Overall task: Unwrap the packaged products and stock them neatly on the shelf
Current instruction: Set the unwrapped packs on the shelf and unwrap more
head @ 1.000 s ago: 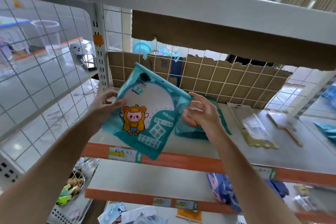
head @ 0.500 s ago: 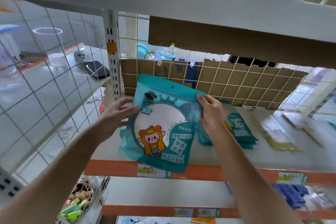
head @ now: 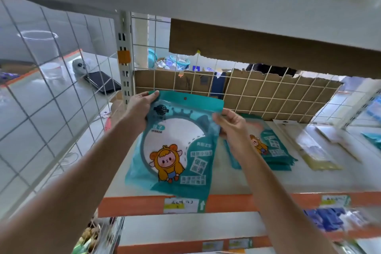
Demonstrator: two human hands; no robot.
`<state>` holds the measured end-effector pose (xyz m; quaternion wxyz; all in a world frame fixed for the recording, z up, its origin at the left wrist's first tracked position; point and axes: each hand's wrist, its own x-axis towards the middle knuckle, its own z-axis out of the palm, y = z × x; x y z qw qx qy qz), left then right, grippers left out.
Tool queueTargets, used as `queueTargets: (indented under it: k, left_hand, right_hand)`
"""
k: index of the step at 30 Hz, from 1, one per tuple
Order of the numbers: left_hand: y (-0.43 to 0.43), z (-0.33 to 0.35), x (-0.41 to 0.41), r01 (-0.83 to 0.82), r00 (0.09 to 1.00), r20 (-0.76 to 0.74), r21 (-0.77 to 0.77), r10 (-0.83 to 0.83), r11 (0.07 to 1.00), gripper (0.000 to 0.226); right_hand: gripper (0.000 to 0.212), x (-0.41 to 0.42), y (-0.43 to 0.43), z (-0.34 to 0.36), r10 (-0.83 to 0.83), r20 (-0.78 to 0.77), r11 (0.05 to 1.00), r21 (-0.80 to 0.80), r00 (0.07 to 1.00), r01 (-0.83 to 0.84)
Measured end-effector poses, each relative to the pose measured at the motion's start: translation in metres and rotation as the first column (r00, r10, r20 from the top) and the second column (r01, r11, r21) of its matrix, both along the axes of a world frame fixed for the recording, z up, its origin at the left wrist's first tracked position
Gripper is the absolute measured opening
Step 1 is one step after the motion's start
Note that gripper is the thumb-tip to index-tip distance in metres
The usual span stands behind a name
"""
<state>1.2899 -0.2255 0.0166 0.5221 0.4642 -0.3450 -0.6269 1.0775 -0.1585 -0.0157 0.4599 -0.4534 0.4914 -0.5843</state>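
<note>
Two hands hold the pouch [head: 177, 150] upright just left of the stack [head: 274, 150]: left hand [head: 142, 109] and right hand [head: 231, 123] pinch its upper edges. Probably light and slick, with a fragile mirror inside; grip by the edges.

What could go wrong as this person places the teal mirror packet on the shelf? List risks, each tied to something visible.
1. The left hand and right hand hold the mirror packet only near its top corners. Its bottom hangs at the orange shelf edge, so if released here it might slip off, and a mirror could break.
2. The right hand sits just in front of the stack of matching packets and may knock it askew.
</note>
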Motion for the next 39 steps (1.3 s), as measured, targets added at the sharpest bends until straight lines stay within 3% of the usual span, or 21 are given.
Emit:
queueTargets:
  k: [2,4,8,12,16,24,27,30,34,37,39]
  left_hand:
    - [-0.006,-0.004,0.0,-0.051,0.999,0.003,0.023,0.051,0.998,0.015]
    - [-0.016,-0.008,0.003,-0.113,0.994,0.019,0.054,0.112,0.992,0.015]
    - [-0.031,-0.012,0.001,-0.189,0.982,0.014,0.111,0.189,0.976,0.015]
    - [-0.041,-0.018,-0.003,-0.224,0.974,0.074,0.19,0.213,0.956,0.023]
    - [-0.057,-0.035,0.006,-0.189,0.979,0.122,0.258,0.162,0.947,0.022]
    - [-0.087,-0.053,0.014,-0.1,0.923,0.38,0.098,0.055,0.99,0.009]
    - [-0.097,-0.067,0.014,-0.062,0.858,0.513,0.048,0.029,0.997,0.026]
    - [-0.104,-0.08,0.009,-0.063,0.8,0.596,-0.02,0.062,0.998,0.028]
    - [-0.096,-0.087,0.002,0.005,0.573,0.788,-0.278,0.225,0.961,0.032]
    - [-0.081,-0.083,0.002,0.163,0.448,0.81,-0.491,0.379,0.856,0.011]
    - [-0.074,-0.082,0.006,0.349,0.407,0.864,-0.448,0.298,0.823,0.006]
  right_hand:
    - [0.053,-0.003,0.008,-0.014,0.136,-0.081,0.987,0.099,0.987,-0.127]
    - [0.053,-0.005,0.018,-0.032,0.236,-0.153,0.954,0.223,0.959,-0.2]
    - [0.076,-0.002,0.034,-0.065,0.32,-0.208,0.903,0.363,0.924,-0.231]
    - [0.051,0.0,0.035,-0.066,0.221,-0.229,0.944,0.295,0.948,-0.149]
    - [0.043,0.0,0.031,-0.065,0.182,-0.301,0.964,0.243,0.936,-0.109]
    - [0.041,0.003,0.019,-0.079,0.065,-0.361,0.974,0.226,0.93,0.02]
    - [0.049,0.005,0.016,-0.082,0.049,-0.355,0.971,0.237,0.934,0.039]
    - [0.057,0.006,0.013,-0.084,0.024,-0.363,0.972,0.228,0.931,0.064]
    - [0.059,0.005,0.012,-0.086,0.014,-0.368,0.971,0.228,0.93,0.075]
    - [0.058,0.005,0.012,-0.088,0.011,-0.381,0.973,0.217,0.925,0.078]
    - [0.057,0.005,0.012,-0.088,0.008,-0.382,0.974,0.213,0.924,0.079]
